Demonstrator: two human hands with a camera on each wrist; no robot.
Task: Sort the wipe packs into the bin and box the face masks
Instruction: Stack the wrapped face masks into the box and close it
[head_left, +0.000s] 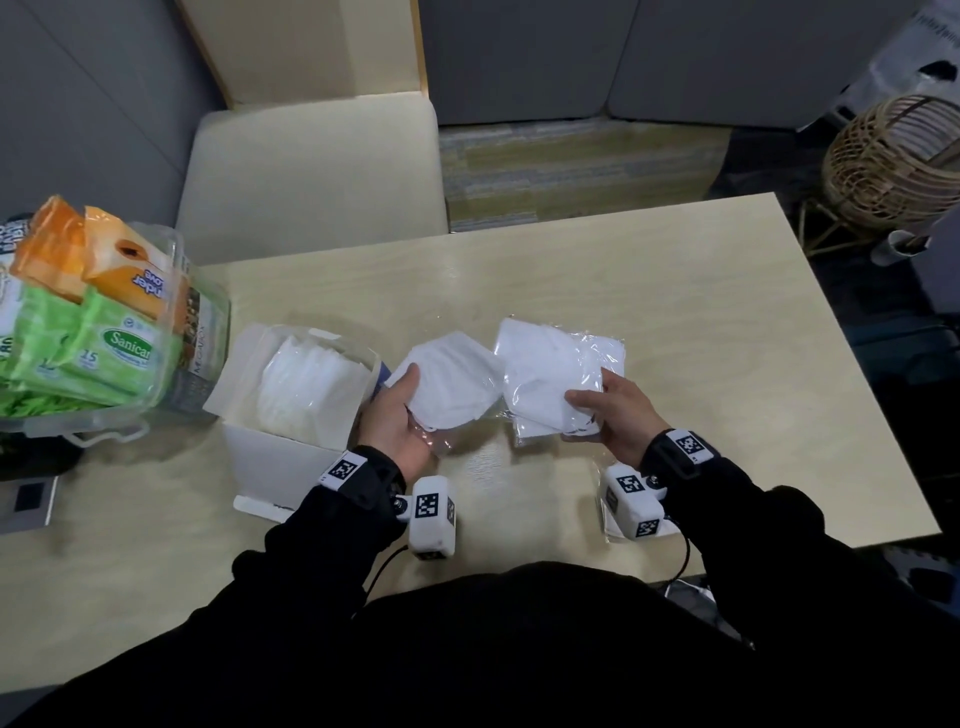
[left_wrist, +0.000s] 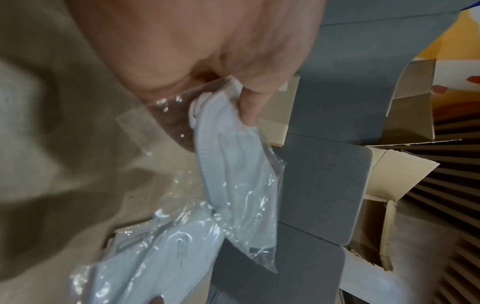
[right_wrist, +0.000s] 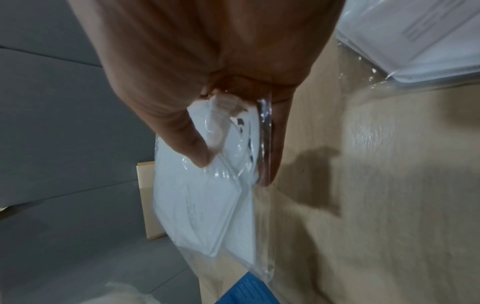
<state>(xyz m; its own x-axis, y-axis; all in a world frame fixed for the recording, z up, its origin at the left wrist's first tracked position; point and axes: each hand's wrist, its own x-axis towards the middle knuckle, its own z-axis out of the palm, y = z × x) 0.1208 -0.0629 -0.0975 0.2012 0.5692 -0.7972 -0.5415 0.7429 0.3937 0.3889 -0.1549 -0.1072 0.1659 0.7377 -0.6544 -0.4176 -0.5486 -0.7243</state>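
From the head view, the left hand (head_left: 402, 415) holds one wrapped mask (head_left: 452, 384) beside the open box (head_left: 280, 452); the right hand (head_left: 618, 415) holds several masks (head_left: 556, 374) above the bench (head_left: 675, 291). Wipe packs (head_left: 104, 353) already fill the bin (head_left: 202, 332).

Left wrist: fingers (left_wrist: 249, 107) pinch the slippery wrapper's corner, so probably lower it edge-first.

Right wrist: fingers (right_wrist: 192, 148) pinch the stack; keep it squared.
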